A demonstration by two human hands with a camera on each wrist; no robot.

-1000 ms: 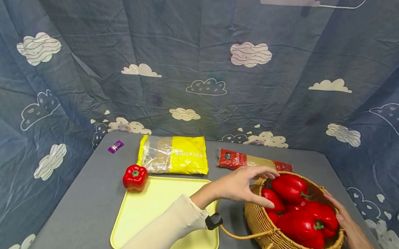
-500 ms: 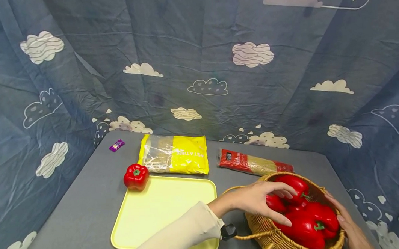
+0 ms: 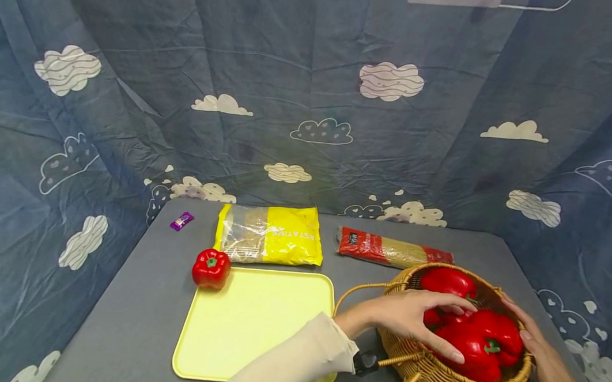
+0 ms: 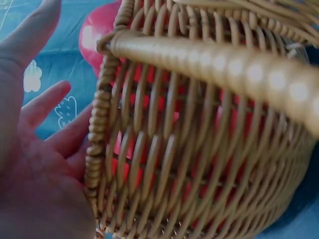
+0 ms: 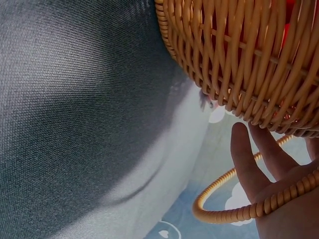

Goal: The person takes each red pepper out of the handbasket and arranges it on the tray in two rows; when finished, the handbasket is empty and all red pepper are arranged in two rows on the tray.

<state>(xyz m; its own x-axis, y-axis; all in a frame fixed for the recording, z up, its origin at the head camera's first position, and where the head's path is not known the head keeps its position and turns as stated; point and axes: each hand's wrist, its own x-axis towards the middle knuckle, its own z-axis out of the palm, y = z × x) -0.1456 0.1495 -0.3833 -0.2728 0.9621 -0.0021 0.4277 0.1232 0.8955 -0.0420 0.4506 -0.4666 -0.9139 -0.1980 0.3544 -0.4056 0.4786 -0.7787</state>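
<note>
- From the head view we looked down into the round, tan wicker basket [image 3: 403, 347], where glossy red bell peppers [image 3: 472, 341] with green stems lay; both wrist views gave us mainly its woven outside, red showing through the gaps.
- Only the right wrist view showed us the looped, light-brown wicker handle [image 5: 222, 215] crossing in front of the right hand [image 3: 541, 349].
- Only in the head view did we see the lone red bell pepper [image 3: 211, 269] at the far left corner of the pale yellow rectangular tray [image 3: 241, 333], on the grey desk [image 3: 121, 333].
- We could not count the basket's peppers: the left hand [image 3: 413, 318] covered some, and the picture's lower edge cut off the basket.
- The left grip was wide, thumb and fingers spread over the peppers; we could not tell whether it touched one.
- The right grip was extended, fingers nearly straight against the basket's outer side, thumb near its rim.
</note>
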